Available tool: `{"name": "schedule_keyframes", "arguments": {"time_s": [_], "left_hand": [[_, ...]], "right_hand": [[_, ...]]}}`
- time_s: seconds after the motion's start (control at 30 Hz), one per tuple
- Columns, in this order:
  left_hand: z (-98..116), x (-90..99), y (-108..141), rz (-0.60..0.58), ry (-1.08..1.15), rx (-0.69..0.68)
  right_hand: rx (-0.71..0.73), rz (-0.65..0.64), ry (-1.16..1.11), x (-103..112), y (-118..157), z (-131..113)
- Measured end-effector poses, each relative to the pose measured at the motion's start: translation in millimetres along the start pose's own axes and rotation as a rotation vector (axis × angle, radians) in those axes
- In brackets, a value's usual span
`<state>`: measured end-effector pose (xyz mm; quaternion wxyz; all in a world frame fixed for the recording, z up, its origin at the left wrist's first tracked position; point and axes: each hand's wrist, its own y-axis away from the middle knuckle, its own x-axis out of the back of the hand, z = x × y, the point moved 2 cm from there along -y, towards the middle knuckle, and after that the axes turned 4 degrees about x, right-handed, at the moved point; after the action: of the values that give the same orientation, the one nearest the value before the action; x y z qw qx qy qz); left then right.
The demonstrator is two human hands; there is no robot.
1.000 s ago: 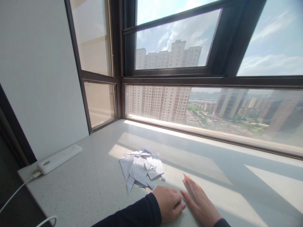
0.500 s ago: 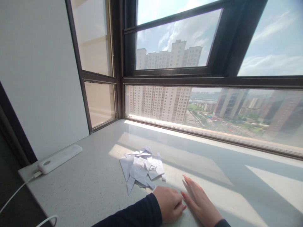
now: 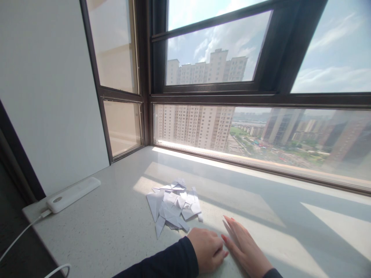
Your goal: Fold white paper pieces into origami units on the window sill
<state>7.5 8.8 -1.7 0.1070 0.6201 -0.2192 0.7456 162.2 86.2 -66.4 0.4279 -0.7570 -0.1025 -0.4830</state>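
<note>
On the pale sill (image 3: 95,224) lies a loose pile of folded white paper pieces (image 3: 174,208), several of them pointed. Just to the near right of this pile is my left hand (image 3: 207,249), its fingers curled in and knuckles up; whatever lies under them is hidden. Beside it, my right hand (image 3: 245,245) rests on its edge with fingers stretched out together and the thumb apart, pointing at the left hand. A thin pale edge shows by the right fingertips, too small to tell if it is paper.
A white power strip (image 3: 74,195) with a white cable (image 3: 20,235) lies along the left end of the sill. Dark window frames (image 3: 208,99) rise behind, with a white panel (image 3: 55,85) on the left. Sunlight falls in bands across the sill.
The fingertips of my right hand have shifted very slightly. My left hand and the paper pile stay where they were.
</note>
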Motion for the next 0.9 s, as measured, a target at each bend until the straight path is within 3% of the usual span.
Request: {"name": "schedule_keyframes", "arguments": {"time_s": [0.9], "left_hand": [[-2.0,-5.2,0.2,0.064,-0.021,-0.002]], "right_hand": [[0.047,-0.031,0.035,0.0,-0.6,-0.2]]}}
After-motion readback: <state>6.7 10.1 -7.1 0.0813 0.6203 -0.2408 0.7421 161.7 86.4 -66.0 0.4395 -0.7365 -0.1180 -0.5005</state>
